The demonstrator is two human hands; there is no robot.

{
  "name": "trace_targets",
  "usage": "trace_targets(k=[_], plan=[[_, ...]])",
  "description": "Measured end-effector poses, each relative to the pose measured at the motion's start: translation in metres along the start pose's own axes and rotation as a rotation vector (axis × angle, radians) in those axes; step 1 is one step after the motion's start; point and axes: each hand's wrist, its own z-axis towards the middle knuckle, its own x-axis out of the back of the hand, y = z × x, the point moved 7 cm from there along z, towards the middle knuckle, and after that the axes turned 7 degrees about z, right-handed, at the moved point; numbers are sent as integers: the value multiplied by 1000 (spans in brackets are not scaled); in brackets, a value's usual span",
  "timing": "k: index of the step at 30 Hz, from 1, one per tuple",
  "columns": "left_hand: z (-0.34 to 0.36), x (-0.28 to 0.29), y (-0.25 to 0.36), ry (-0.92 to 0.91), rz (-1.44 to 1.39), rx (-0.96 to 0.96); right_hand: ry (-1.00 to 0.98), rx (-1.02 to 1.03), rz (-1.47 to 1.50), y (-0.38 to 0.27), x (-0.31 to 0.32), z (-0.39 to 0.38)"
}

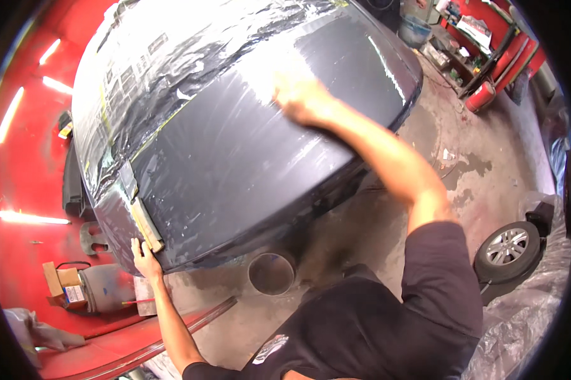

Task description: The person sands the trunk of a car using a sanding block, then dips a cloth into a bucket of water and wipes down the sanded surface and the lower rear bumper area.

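Note:
A dark grey car panel (247, 171), broad and gently curved like a bonnet, stretches in front of me with pale streaks and wet-looking specks on it. My right hand (303, 100) is over its far middle, beside a bright white glare. Blur and glare hide its fingers and anything under them. At the near left corner my left hand (147, 261) rests with fingers apart, empty. Just beyond its fingertips lies a long yellowish block (147, 227), which looks like a sanding block. A grey strip (128, 180) lies past the block's far end.
Crinkled clear plastic sheeting (171, 69) covers the car beyond the panel, edged with yellow-green tape. A round bucket (271, 273) stands on the floor below the near edge. To the right are a wheel (508, 246) and a cluttered shelf (463, 54). An opened cardboard box (62, 284) sits left.

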Motion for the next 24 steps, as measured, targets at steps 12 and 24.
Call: trace_targets(k=[12, 24], plan=[[4, -5, 12, -12, 16, -22, 34, 128, -331, 68, 10, 25], [-1, -2, 12, 2, -5, -16, 162, 303, -247, 15, 2, 37]])
